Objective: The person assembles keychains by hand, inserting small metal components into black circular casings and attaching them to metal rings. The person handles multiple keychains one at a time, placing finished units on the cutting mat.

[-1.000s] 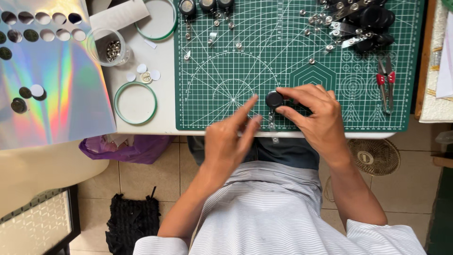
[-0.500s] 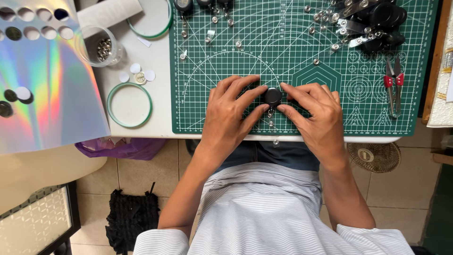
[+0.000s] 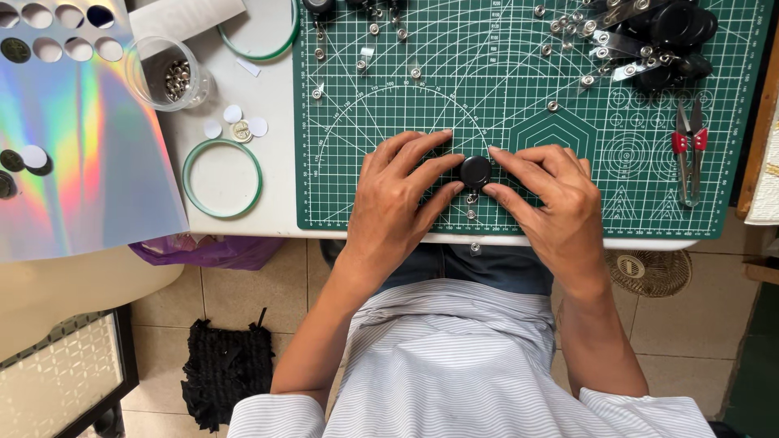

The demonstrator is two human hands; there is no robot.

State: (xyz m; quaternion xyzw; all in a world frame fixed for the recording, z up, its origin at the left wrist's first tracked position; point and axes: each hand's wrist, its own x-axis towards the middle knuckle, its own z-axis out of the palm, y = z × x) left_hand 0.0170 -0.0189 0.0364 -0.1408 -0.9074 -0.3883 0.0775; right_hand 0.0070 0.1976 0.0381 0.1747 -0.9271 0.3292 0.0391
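A small round black reel [image 3: 475,171] with a metal clip below it lies on the green cutting mat [image 3: 519,89] near the mat's front edge. My left hand [image 3: 402,195] rests flat on the mat, its fingertips touching the reel's left side. From the other side my right hand [image 3: 548,199] presses on the reel with its fingers. Both hands grip it between them.
A pile of black reels and metal clips [image 3: 657,36] lies at the mat's far right, beside red-handled snips [image 3: 688,150]. Left of the mat: a green ring [image 3: 222,178], white discs, a clear cup of metal studs [image 3: 172,75], a holographic sheet [image 3: 73,138] with punched holes.
My left hand has come in from below the reel and settled flat on the mat against it. Both hands and the reel now sit a little farther onto the mat.
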